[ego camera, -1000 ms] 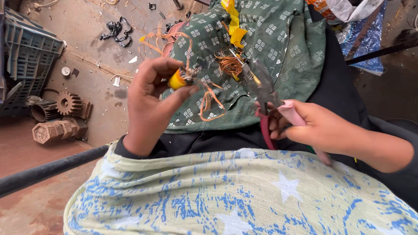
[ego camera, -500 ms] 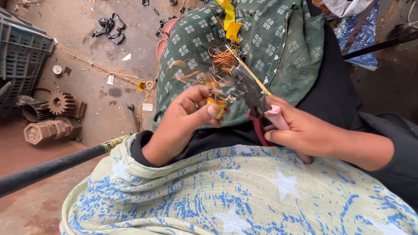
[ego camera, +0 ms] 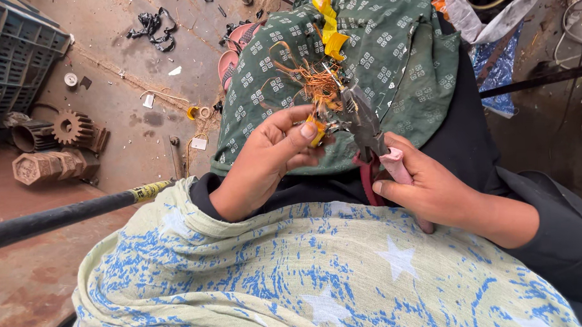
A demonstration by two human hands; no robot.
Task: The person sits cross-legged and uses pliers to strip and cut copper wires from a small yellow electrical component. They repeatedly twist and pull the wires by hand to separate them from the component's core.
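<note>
My left hand (ego camera: 271, 158) pinches a small yellow piece (ego camera: 316, 130) tied into a tangle of copper wire (ego camera: 317, 88) over my lap. My right hand (ego camera: 434, 191) grips pliers (ego camera: 366, 125) by their pink and red handles. The dark jaws of the pliers point up and meet the wire tangle right beside my left fingertips. Under both hands lies a green patterned cloth (ego camera: 390, 57). A yellow strip (ego camera: 328, 27) lies on that cloth farther away.
A black rod (ego camera: 61, 216) crosses at the left above the rusty floor. Rusty gear-like metal parts (ego camera: 58, 146) and a blue-grey plastic crate (ego camera: 16, 50) sit at far left. Black scraps (ego camera: 151, 26) lie on the floor. A pale blue-printed cloth (ego camera: 295, 273) covers the foreground.
My left hand has come in from the left with the yellow piece and wire and now meets the pliers' jaws. My right hand with the pliers has stayed nearly still.
</note>
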